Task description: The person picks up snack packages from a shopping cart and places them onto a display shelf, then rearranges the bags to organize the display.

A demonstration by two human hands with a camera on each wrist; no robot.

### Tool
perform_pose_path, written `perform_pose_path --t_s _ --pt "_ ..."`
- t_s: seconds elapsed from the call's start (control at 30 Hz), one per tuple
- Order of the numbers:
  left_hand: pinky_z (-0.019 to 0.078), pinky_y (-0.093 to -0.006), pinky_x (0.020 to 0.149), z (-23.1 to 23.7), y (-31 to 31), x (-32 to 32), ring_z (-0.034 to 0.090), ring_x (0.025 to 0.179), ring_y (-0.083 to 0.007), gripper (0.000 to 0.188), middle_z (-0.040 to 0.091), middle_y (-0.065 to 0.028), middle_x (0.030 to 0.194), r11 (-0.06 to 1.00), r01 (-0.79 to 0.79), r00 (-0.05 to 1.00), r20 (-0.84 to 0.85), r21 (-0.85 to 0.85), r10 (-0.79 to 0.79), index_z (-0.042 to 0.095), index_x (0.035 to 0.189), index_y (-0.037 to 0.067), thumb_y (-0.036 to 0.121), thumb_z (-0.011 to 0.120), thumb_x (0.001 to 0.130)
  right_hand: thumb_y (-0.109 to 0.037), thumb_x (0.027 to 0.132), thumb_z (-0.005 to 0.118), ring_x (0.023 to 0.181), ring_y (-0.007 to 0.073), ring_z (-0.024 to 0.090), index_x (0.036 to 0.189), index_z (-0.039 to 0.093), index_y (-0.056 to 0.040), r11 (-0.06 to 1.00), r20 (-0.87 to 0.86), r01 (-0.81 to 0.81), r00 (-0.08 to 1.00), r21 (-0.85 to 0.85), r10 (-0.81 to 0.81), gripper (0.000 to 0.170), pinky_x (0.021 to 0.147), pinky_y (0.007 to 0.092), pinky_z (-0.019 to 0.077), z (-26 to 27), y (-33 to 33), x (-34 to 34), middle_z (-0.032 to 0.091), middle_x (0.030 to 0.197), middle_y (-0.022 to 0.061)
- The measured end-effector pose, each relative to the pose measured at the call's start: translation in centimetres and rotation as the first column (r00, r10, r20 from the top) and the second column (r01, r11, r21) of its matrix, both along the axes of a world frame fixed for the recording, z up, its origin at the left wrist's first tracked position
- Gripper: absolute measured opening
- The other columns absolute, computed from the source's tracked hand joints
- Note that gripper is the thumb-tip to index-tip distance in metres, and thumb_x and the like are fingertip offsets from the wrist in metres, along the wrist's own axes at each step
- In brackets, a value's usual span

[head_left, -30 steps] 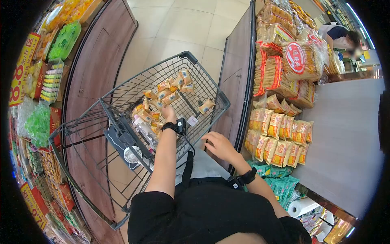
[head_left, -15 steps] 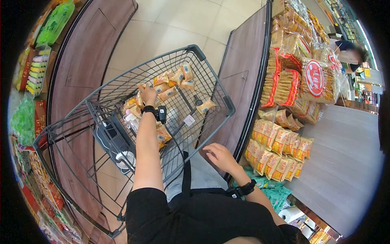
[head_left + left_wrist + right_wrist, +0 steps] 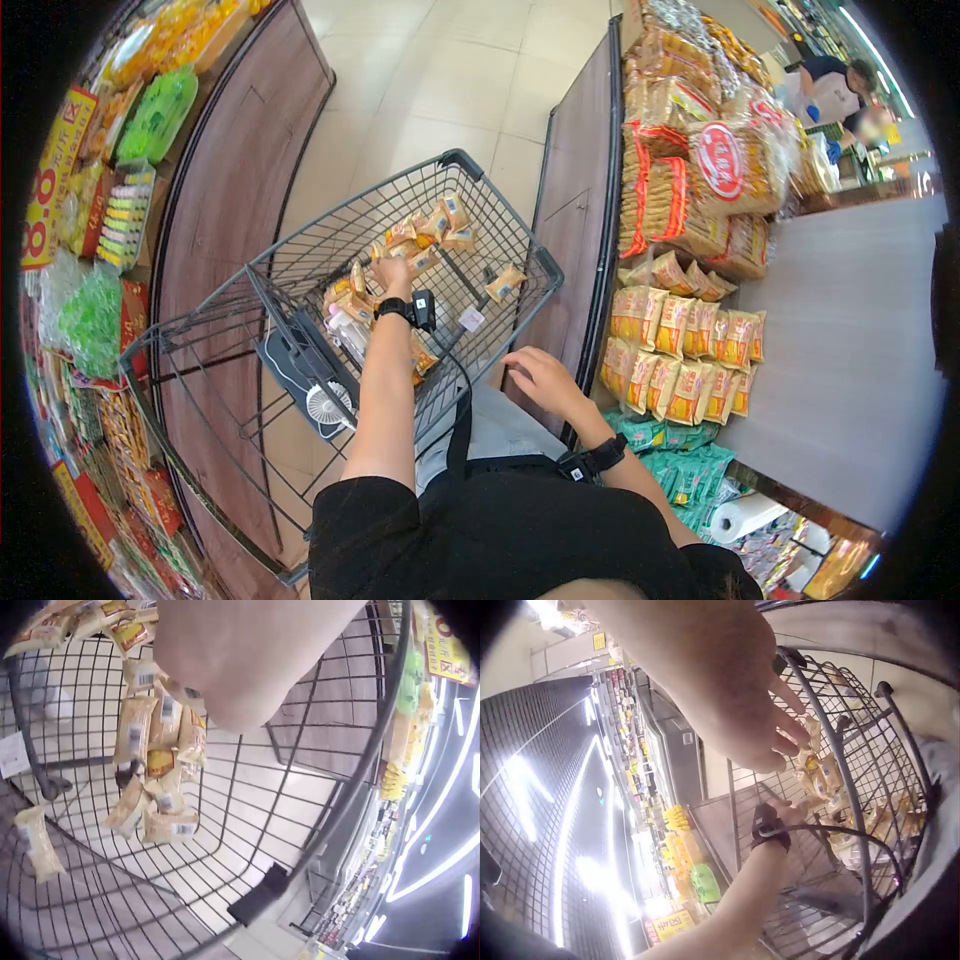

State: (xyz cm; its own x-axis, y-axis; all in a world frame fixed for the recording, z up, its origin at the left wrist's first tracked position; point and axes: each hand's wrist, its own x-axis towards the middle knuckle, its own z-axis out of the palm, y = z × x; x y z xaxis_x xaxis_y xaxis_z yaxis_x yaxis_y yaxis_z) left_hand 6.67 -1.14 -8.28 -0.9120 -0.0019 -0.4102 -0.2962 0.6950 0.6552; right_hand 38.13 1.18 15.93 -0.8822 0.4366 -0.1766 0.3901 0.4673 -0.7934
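Inside the wire shopping cart my left hand reaches over a heap of small tan snack packets. Its fingers pinch one packet, partly covered by the hand in the head view. More packets lie in the near-left part of the cart beside a white and pink item. A single packet lies apart near the front corner. My right hand, its fingers relaxed and holding nothing, hovers outside the cart's right side. The left wrist view shows the palm edge, with the fingers largely hidden.
Shelves of bagged snacks and large cracker packs stand at the right. More goods, including a green bag, line the left. A small white fan hangs by the cart's seat. Another person stands at the far right.
My left hand moved toward the cart's left side, then back toward the far heap of packets. The view swayed with the head. The right hand stayed beside the cart.
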Motion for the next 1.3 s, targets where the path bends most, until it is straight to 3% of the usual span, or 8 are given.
perform_pose_path --t_s 0.1,0.2,0.43,0.57,0.73,0.97,1.0,1.3 --pt "0.0347 -0.0392 0.095 -6.0 1.4 0.7 0.043 0.113 -0.0368 0.038 0.047 -0.0252 0.119 0.978 0.074 0.997 -0.031 0.196 -0.069 0.055 0.108 -0.008 0.018 0.049 0.082 -0.009 0.080 0.055 0.089 0.0324 0.057 0.100 0.057 -0.0040 0.999 -0.010 0.032 0.999 -0.004 -0.032 0.020 0.078 0.0385 0.0463 0.7 -0.2 0.9 0.058 0.095 0.0137" --pt "0.0346 -0.0372 0.095 2.7 3.5 5.6 0.042 0.114 -0.0340 0.035 0.042 -0.0230 0.124 0.895 0.283 0.956 -0.028 0.345 -0.292 0.055 0.109 -0.009 0.013 0.047 0.084 -0.010 0.082 0.054 0.086 0.0249 0.058 0.103 0.057 -0.0055 0.998 -0.057 0.064 0.996 0.024 -0.062 0.021 0.078 0.0351 0.0454 1.6 0.1 1.9 0.056 0.095 0.0104" --pt "0.0346 -0.0303 0.097 25.5 3.9 18.7 0.042 0.116 -0.0216 0.034 0.040 -0.0095 0.128 0.279 0.488 0.807 -0.305 0.827 -0.506 0.051 0.118 -0.005 0.001 0.045 0.085 -0.014 0.086 0.055 0.084 0.0192 0.060 0.128 0.039 -0.0062 0.828 -0.241 0.544 0.792 -0.140 -0.561 0.045 0.074 0.0315 0.0474 4.2 0.8 5.8 0.057 0.104 0.0124" --pt "0.0316 -0.0289 0.100 33.7 1.4 22.5 0.040 0.119 -0.0185 0.034 0.038 -0.0062 0.130 -0.101 0.568 0.559 -0.473 0.817 -0.681 0.050 0.119 -0.005 -0.004 0.043 0.086 -0.033 0.094 0.041 0.084 0.0209 0.062 0.136 0.029 -0.0099 0.526 -0.243 0.476 0.535 -0.705 -0.809 0.050 0.072 0.0316 0.0500 6.6 2.0 8.3 0.057 0.113 0.0139" --pt "0.0345 -0.0309 0.098 36.6 -0.5 24.8 0.044 0.117 -0.0216 0.037 0.044 -0.0097 0.126 -0.396 0.750 0.113 -0.693 0.530 -0.712 0.054 0.115 -0.003 -0.011 0.044 0.080 -0.058 0.092 0.017 0.096 0.0222 0.059 0.129 0.038 -0.0074 0.485 -0.382 0.164 0.425 -0.859 -0.821 0.066 0.070 0.0322 0.0500 9.8 2.5 10.4 0.057 0.115 0.0113" --pt "0.0386 -0.0314 0.095 38.1 -1.4 26.6 0.049 0.112 -0.0259 0.040 0.051 -0.0124 0.120 -0.413 0.879 -0.126 -0.719 0.239 -0.684 0.054 0.115 -0.003 -0.012 0.045 0.078 -0.049 0.093 0.036 0.104 0.0198 0.055 0.130 0.038 -0.0135 0.448 -0.414 0.112 0.236 -0.887 -0.879 0.051 0.082 0.0332 0.0475 11.3 3.1 12.4 0.054 0.118 0.0075" --pt "0.0391 -0.0314 0.095 38.1 -1.5 26.8 0.049 0.112 -0.0260 0.040 0.051 -0.0124 0.119 -0.415 0.880 -0.133 -0.720 0.231 -0.682 0.055 0.115 -0.003 -0.012 0.045 0.078 -0.031 0.091 0.049 0.106 0.0193 0.054 0.131 0.036 -0.0135 0.450 -0.428 0.077 0.200 -0.890 -0.881 0.046 0.090 0.0354 0.0440 11.8 3.1 12.5 0.051 0.120 0.0063" --pt "0.0433 -0.0298 0.087 37.6 -0.8 27.7 0.053 0.107 -0.0257 0.033 0.054 -0.0111 0.116 -0.314 0.912 0.020 -0.793 0.264 -0.609 0.058 0.109 -0.001 -0.010 0.047 0.079 0.004 0.076 0.062 0.110 0.0174 0.049 0.126 0.034 -0.0079 0.503 -0.477 0.232 0.162 -0.832 -0.864 0.058 0.090 0.0325 0.0445 14.3 3.4 13.6 0.049 0.118 0.0065"
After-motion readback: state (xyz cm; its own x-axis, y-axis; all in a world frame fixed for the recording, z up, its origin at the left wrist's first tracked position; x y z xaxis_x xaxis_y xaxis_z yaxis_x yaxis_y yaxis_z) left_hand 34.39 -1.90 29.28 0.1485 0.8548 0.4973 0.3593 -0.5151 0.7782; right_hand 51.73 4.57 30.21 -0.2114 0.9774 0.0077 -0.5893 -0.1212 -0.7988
